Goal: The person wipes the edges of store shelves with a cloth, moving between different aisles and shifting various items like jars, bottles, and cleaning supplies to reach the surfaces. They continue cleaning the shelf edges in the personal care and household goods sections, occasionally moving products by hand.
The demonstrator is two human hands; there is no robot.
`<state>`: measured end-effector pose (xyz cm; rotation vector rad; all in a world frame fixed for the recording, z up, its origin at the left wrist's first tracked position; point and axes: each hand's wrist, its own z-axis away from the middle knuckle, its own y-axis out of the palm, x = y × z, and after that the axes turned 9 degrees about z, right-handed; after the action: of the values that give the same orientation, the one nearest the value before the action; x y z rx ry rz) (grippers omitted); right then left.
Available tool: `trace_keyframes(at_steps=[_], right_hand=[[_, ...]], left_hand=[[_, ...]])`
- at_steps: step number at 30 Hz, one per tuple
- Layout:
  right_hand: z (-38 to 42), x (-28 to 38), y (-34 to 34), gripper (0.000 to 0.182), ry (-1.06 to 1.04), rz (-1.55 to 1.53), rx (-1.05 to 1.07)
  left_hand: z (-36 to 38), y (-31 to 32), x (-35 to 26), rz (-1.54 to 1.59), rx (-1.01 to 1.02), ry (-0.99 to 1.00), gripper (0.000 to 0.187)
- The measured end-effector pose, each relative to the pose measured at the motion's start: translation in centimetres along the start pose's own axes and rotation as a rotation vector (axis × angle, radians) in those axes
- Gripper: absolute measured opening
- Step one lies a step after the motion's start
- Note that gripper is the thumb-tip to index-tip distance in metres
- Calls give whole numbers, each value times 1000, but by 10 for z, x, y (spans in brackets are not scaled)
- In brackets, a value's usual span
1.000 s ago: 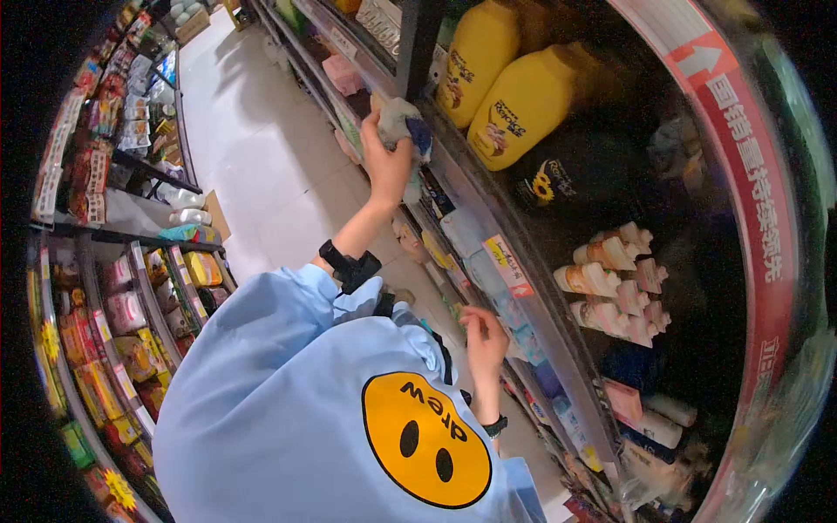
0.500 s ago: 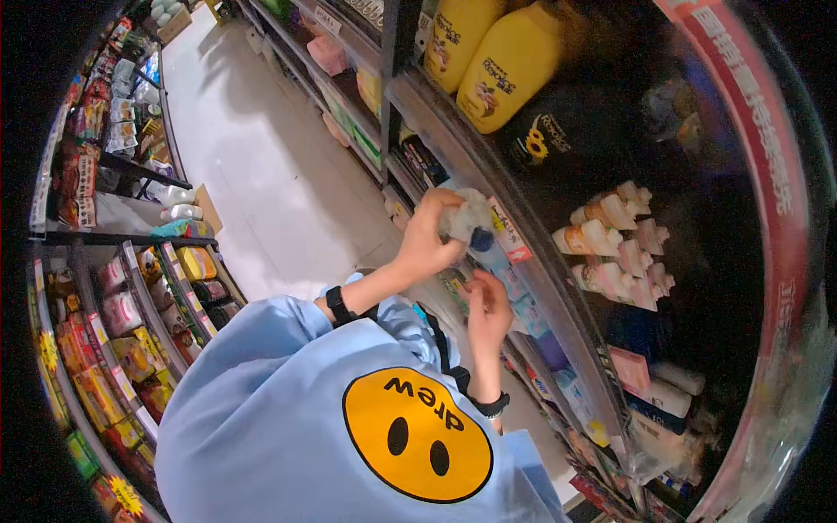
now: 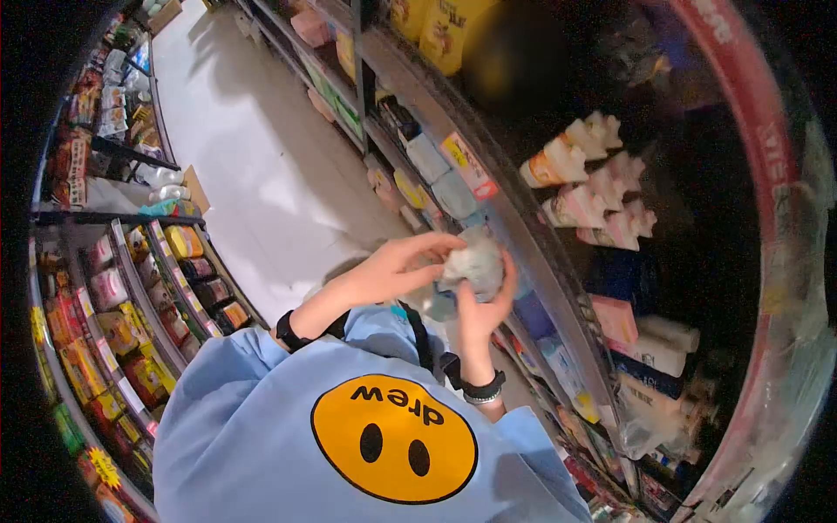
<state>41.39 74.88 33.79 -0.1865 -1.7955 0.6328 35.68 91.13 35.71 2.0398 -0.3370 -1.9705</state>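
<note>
A whitish, crumpled-looking bundle (image 3: 475, 264) is between my two hands, beside the shelf edge. My right hand (image 3: 490, 307) is wrapped round its right and near side, with the thumb on its front. From the left, my left hand (image 3: 405, 264) reaches it, its fingers bent against the bundle's left side. What the bundle is made of is too blurred to tell. Just beyond it, a red and yellow price label (image 3: 469, 166) sits on the shelf edge.
Shelves on the right hold yellow bottles (image 3: 445, 33), whitish tubes with shaped caps (image 3: 558, 161) and a pink box (image 3: 613, 319). Packaged goods (image 3: 113, 336) fill the racks on the left. A pale floor aisle (image 3: 253, 148) runs between them.
My left hand held the bundle alone near the shelf edge; it is now lower in view, and my right hand has closed round it. The camera view has shifted along the shelf.
</note>
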Motion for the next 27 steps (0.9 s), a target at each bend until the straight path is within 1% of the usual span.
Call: trace_keyframes(at_steps=[2, 3, 4, 6, 7, 8, 9, 10, 11, 12, 14, 15, 16, 19, 21, 22, 25, 27], right_hand=[[10, -9, -24, 58, -60, 64, -274], [13, -11, -41, 57, -126, 194, -364], [15, -13, -58, 57, -196, 323, -456], [16, -17, -77, 57, -159, 359, -705], [13, -18, -86, 56, -172, 400, -746], [11, -21, -91, 56, -171, 402, -752], [9, -27, -94, 57, -170, 438, -711], [7, -31, -94, 57, -171, 468, -668], [4, -33, -91, 56, -233, 504, -610], [2, -32, -86, 56, -238, 490, -608], [-4, -28, -70, 52, -313, 669, -537], [-9, -25, -60, 51, -329, 593, -513], [-14, -24, -50, 51, -335, 580, -514], [-26, -15, -21, 52, -338, 640, -566], [-34, -2, 2, 51, -311, 631, -558], [-38, 5, 14, 50, -282, 634, -554], [-56, 12, 53, 48, -315, 649, -539], [-68, 24, 76, 47, -308, 654, -568]], left_hand=[[0, 10, -4, -243, -50, -160, 39], [1, 13, 5, -345, -119, -116, 37], [4, 15, 18, -339, -115, -119, 37], [8, 17, 33, -466, -255, 17, 34], [11, 15, 35, -465, -247, 20, 34], [14, 13, 29, -488, -225, -65, 31], [17, 11, 26, -512, -205, -150, 28], [20, 7, 24, -515, -207, -146, 28], [22, 0, 23, -560, -178, -165, 28], [24, -6, 21, -606, -151, -186, 27], [30, -19, 21, -617, -165, -179, 26], [32, -26, 20, -616, -166, -174, 25], [33, -33, 17, -625, -175, -169, 25], [40, -56, 9, -630, -193, -157, 26], [47, -76, 2, -610, -249, -71, 21], [51, -89, -3, -617, -255, -67, 21], [59, -133, -12, -570, -274, -39, 22], [69, -165, -17, -570, -361, -71, 22]])
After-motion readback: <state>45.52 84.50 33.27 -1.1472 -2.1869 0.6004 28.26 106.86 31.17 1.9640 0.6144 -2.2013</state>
